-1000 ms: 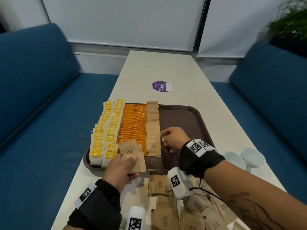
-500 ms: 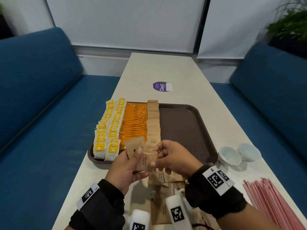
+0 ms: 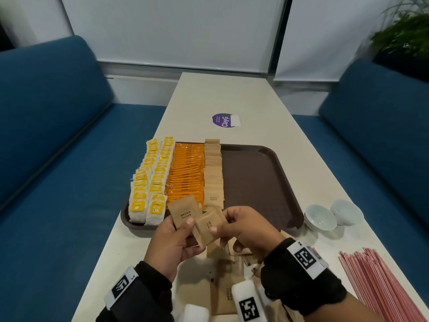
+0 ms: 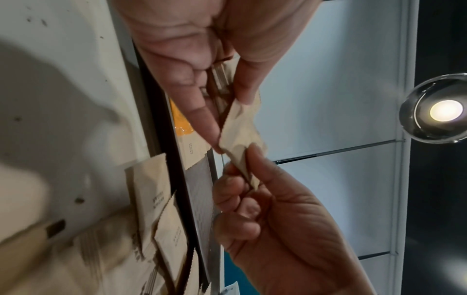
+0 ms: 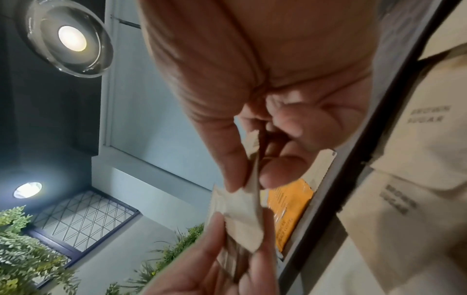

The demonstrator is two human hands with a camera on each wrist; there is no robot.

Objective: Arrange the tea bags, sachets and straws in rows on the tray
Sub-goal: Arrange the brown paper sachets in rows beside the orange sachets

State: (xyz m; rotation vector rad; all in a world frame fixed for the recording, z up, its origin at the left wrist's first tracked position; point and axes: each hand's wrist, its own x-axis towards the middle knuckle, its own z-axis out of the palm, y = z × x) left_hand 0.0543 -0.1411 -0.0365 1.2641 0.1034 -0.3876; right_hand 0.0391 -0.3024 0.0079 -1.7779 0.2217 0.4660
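My left hand (image 3: 185, 228) grips a small fan of brown sugar sachets (image 3: 184, 211) just above the tray's near edge. My right hand (image 3: 219, 225) pinches the front sachet (image 3: 207, 226) of that fan between thumb and forefinger. In the left wrist view the same sachet (image 4: 240, 123) is pinched from both sides. The brown tray (image 3: 287, 173) holds rows of yellow tea bags (image 3: 148, 180), orange sachets (image 3: 185, 173) and brown sugar sachets (image 3: 213, 173); its right half is bare. Loose brown sachets (image 3: 222, 291) lie on the table below my hands.
A bundle of pink straws (image 3: 380, 282) lies at the table's near right. Two small white bowls (image 3: 320, 217) stand right of the tray. A purple sticker (image 3: 224, 120) is on the table beyond it. Blue sofas flank the table.
My right hand has come back from the brown sugar row on the tray to my left hand and taken hold of a sachet there. The left hand rose slightly.
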